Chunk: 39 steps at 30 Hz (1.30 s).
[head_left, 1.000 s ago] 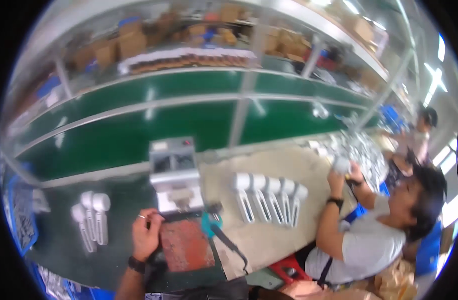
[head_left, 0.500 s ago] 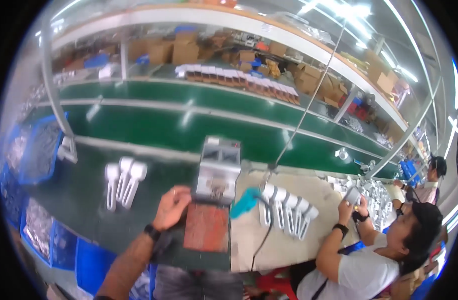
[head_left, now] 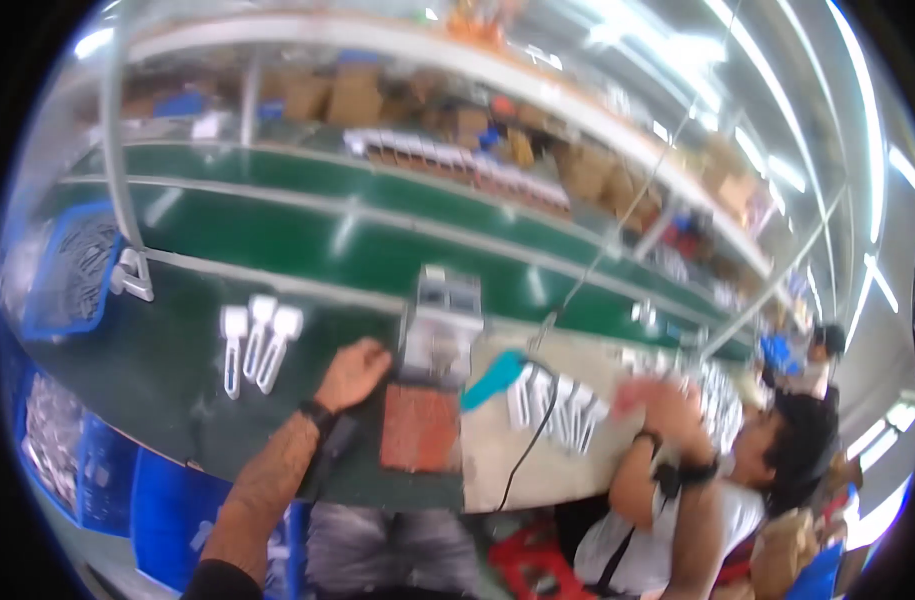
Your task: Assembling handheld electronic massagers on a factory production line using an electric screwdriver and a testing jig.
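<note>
three white parts [head_left: 255,337], one teal tool [head_left: 492,378]

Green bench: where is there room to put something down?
Bare patches: the green bench left of the three white parts, and between them and the left hand. Crowded: around the grey machine, rust-red plate and white row.

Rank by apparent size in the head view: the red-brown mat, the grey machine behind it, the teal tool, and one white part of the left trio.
1. Red-brown mat and grey machine: look alike, unranked.
2. Teal tool.
3. White part, thin; blur makes this unsure.
</note>
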Motion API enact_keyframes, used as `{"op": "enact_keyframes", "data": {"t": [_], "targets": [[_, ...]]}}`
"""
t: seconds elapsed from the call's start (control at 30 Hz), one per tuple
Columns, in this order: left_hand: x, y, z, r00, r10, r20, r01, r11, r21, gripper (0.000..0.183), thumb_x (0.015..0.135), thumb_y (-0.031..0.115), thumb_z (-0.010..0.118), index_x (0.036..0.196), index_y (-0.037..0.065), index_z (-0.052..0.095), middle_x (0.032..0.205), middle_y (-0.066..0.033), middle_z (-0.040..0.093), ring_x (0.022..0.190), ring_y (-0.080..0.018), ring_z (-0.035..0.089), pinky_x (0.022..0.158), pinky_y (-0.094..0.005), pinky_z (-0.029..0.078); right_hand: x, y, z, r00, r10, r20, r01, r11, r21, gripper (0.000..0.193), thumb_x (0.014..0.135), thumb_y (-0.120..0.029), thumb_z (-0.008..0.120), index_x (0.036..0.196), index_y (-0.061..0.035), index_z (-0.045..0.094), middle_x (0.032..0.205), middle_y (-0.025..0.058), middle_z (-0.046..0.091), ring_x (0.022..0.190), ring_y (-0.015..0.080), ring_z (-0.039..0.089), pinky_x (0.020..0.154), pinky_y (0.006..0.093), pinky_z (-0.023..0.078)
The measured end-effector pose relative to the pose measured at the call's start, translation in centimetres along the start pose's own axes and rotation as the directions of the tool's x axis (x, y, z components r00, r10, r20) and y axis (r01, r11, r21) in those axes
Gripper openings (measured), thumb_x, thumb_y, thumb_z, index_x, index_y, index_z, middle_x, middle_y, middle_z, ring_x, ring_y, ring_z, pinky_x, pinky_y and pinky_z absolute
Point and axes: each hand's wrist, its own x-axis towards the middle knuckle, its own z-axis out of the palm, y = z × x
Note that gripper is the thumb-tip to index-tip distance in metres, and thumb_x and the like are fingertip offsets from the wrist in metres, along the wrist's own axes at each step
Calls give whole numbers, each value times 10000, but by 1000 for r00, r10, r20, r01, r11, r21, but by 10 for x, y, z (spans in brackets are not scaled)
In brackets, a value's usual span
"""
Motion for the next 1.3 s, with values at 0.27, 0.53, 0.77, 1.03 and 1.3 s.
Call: {"op": "enact_keyframes", "data": {"t": [0.27,0.53,0.77,1.03,1.3], "targets": [[19,21,-5,993,-63,97,79,983,-167,242,1009,223,621,1069,-8,662,766,-55,656,597,-90,599,519,-259,499,321,-102,-203,638,-729,-247,-103,237,-966,397,1012,-354,525,1163,-33,704,1090,167,724,947,341,681,831,435,516],[-1,23,-32,992,-100,80,111,982,-150,207,957,205,689,1037,14,686,774,-100,678,666,-152,642,631,-292,526,490,-106,-184,633,-774,21,16,-14,-1000,346,998,-315,485,1128,-57,676,949,202,692,889,375,679,736,444,524],[-2,32,-36,988,-130,81,142,975,-168,196,942,192,702,1022,13,695,767,-97,679,660,-166,647,633,-304,532,448,-192,-158,911,-81,-404,-247,678,-692,653,922,-500,601,1353,-10,598,1227,258,664,1133,343,637,924,422,514],[7,37,-33,985,-143,94,156,976,-152,190,935,182,700,994,1,704,766,-122,697,671,-195,675,645,-322,543,435,-155,-113,352,-836,-420,-48,432,-901,806,709,-324,796,1378,-8,475,1303,271,471,1148,453,562,973,492,493],[8,37,-32,988,-129,89,143,975,-172,180,942,179,697,977,2,705,736,-97,684,650,-159,666,623,-298,534,432,-143,-111,124,-951,-284,-17,284,-959,859,732,-254,821,1443,-38,389,1258,226,439,1165,419,508,973,492,482]]}}
